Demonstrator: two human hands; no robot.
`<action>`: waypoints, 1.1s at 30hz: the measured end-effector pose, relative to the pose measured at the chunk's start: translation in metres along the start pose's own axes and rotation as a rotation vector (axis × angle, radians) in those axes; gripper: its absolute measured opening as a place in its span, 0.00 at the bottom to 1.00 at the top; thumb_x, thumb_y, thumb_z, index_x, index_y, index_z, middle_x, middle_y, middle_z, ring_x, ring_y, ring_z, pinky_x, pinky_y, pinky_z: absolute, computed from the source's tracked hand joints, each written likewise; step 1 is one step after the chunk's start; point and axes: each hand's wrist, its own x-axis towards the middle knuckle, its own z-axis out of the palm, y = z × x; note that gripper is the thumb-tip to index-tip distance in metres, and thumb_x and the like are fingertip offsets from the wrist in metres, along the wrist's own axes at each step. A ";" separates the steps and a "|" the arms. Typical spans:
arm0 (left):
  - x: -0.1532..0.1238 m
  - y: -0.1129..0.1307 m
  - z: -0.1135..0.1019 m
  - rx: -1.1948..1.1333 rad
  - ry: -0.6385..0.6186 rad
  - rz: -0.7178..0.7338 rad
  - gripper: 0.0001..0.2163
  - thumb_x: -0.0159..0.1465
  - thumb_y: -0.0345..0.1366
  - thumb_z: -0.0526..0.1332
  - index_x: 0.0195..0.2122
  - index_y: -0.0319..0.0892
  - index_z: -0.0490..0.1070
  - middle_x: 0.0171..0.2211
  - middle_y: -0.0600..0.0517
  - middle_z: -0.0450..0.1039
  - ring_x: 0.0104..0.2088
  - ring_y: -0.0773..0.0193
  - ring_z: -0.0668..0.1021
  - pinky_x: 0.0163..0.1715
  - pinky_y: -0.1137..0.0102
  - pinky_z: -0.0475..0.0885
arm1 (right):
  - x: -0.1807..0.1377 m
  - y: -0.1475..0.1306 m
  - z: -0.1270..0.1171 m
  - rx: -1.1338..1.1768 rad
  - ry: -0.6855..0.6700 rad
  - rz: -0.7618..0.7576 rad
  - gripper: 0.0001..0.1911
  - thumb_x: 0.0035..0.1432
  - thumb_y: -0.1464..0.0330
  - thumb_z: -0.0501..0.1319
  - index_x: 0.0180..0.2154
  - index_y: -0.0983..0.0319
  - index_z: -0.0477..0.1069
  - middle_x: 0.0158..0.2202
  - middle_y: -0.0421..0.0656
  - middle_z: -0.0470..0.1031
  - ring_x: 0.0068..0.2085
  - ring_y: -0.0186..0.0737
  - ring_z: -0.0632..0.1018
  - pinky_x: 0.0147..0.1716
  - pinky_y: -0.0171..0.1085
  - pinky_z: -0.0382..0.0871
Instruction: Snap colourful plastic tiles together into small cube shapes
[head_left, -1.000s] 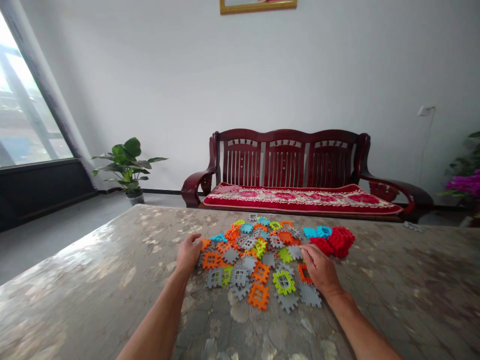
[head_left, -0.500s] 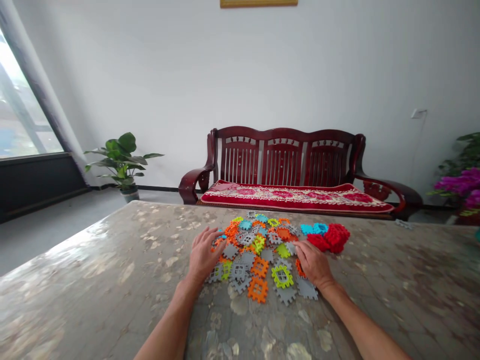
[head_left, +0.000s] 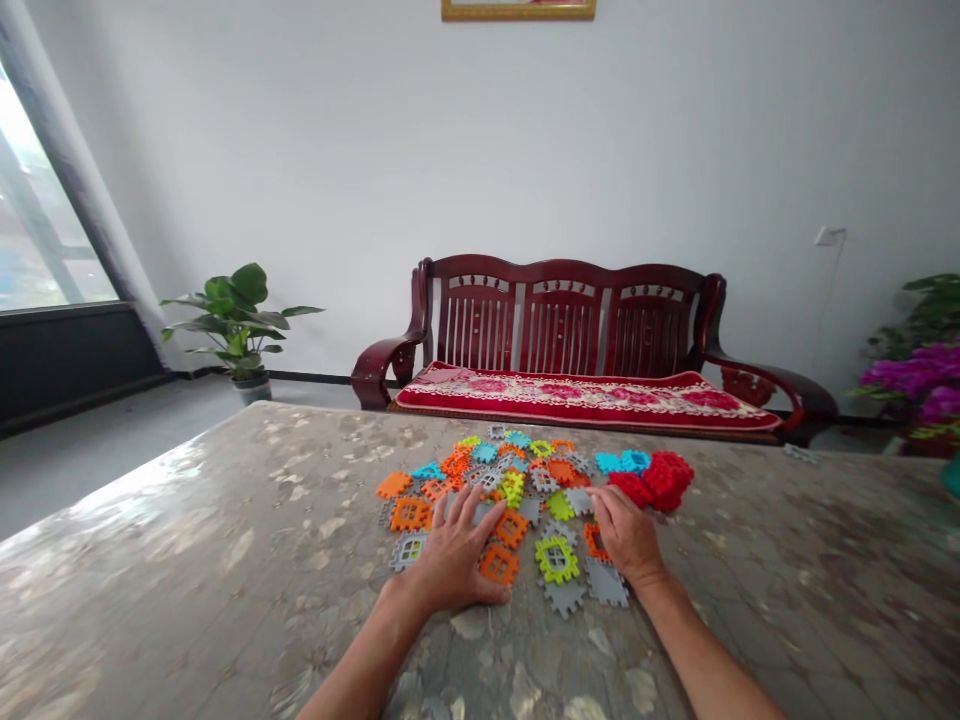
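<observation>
Several flat toothed plastic tiles in orange, grey, green and blue point(head_left: 517, 485) lie spread on a marbled table point(head_left: 225, 560). My left hand point(head_left: 454, 555) lies flat on the near tiles, fingers spread, covering grey pieces beside an orange tile point(head_left: 499, 563). My right hand point(head_left: 626, 535) rests with curled fingers on an orange tile at the right of the spread, next to a green tile point(head_left: 556, 558) and grey ones point(head_left: 607, 585). A heap of red tiles point(head_left: 660, 478) sits just beyond my right hand.
Beyond the table stands a dark wooden bench point(head_left: 570, 330) with a red patterned cushion. A potted plant point(head_left: 236, 315) is on the floor at left, purple flowers point(head_left: 911, 375) at right. One grey tile point(head_left: 799, 452) lies apart at the table's far right.
My left hand has moved from the left edge of the tiles toward the middle and nearer me, now pressing flat on them. My right hand has stayed on the orange tile.
</observation>
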 end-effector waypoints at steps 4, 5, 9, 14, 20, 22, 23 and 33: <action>-0.006 -0.017 -0.014 0.020 -0.019 -0.126 0.47 0.43 0.55 0.71 0.66 0.57 0.59 0.69 0.42 0.51 0.68 0.35 0.50 0.63 0.39 0.42 | 0.000 -0.001 -0.004 0.062 0.004 0.048 0.19 0.67 0.61 0.48 0.41 0.59 0.76 0.40 0.46 0.80 0.43 0.42 0.80 0.46 0.40 0.73; -0.008 -0.021 -0.017 0.017 -0.018 -0.146 0.46 0.43 0.54 0.71 0.65 0.58 0.60 0.69 0.43 0.52 0.68 0.34 0.51 0.63 0.39 0.43 | 0.000 -0.002 -0.005 0.076 0.005 0.062 0.19 0.67 0.61 0.48 0.41 0.59 0.76 0.40 0.46 0.81 0.43 0.42 0.80 0.46 0.40 0.73; -0.012 -0.042 -0.024 0.022 0.051 -0.185 0.40 0.45 0.45 0.71 0.62 0.59 0.65 0.67 0.47 0.56 0.67 0.38 0.54 0.64 0.44 0.45 | -0.001 -0.004 -0.008 0.113 0.006 0.096 0.19 0.67 0.61 0.48 0.41 0.59 0.76 0.39 0.46 0.81 0.42 0.42 0.80 0.45 0.40 0.73; -0.011 -0.070 -0.028 -0.065 0.187 -0.222 0.29 0.55 0.41 0.65 0.60 0.55 0.68 0.65 0.50 0.62 0.65 0.48 0.61 0.64 0.53 0.52 | -0.002 -0.005 -0.009 0.123 0.005 0.110 0.19 0.66 0.60 0.49 0.40 0.59 0.76 0.39 0.46 0.81 0.41 0.42 0.80 0.44 0.39 0.73; -0.017 -0.103 -0.031 -0.055 0.551 -0.636 0.20 0.66 0.43 0.53 0.57 0.47 0.70 0.61 0.45 0.68 0.62 0.52 0.67 0.62 0.54 0.57 | -0.005 -0.005 -0.011 0.137 -0.020 0.163 0.18 0.64 0.60 0.50 0.40 0.59 0.76 0.39 0.46 0.81 0.41 0.43 0.80 0.43 0.39 0.73; -0.021 -0.110 -0.031 -0.053 0.571 -0.758 0.20 0.68 0.42 0.49 0.57 0.44 0.70 0.58 0.43 0.70 0.59 0.52 0.71 0.60 0.54 0.60 | -0.006 -0.006 -0.011 0.134 -0.053 0.177 0.16 0.63 0.60 0.52 0.40 0.59 0.76 0.39 0.45 0.81 0.39 0.42 0.80 0.41 0.38 0.73; -0.022 -0.113 -0.031 -0.056 0.547 -0.800 0.20 0.68 0.42 0.48 0.57 0.43 0.70 0.57 0.42 0.72 0.57 0.51 0.72 0.59 0.54 0.61 | -0.007 -0.008 -0.010 0.128 -0.075 0.184 0.15 0.62 0.60 0.53 0.40 0.58 0.76 0.39 0.45 0.81 0.38 0.41 0.80 0.39 0.38 0.73; -0.014 -0.119 -0.022 0.019 0.398 -0.744 0.19 0.67 0.41 0.49 0.54 0.46 0.73 0.55 0.47 0.74 0.56 0.53 0.74 0.58 0.58 0.62 | 0.006 -0.045 0.002 0.113 -0.206 0.019 0.13 0.59 0.69 0.56 0.44 0.57 0.76 0.45 0.44 0.79 0.48 0.44 0.77 0.51 0.43 0.69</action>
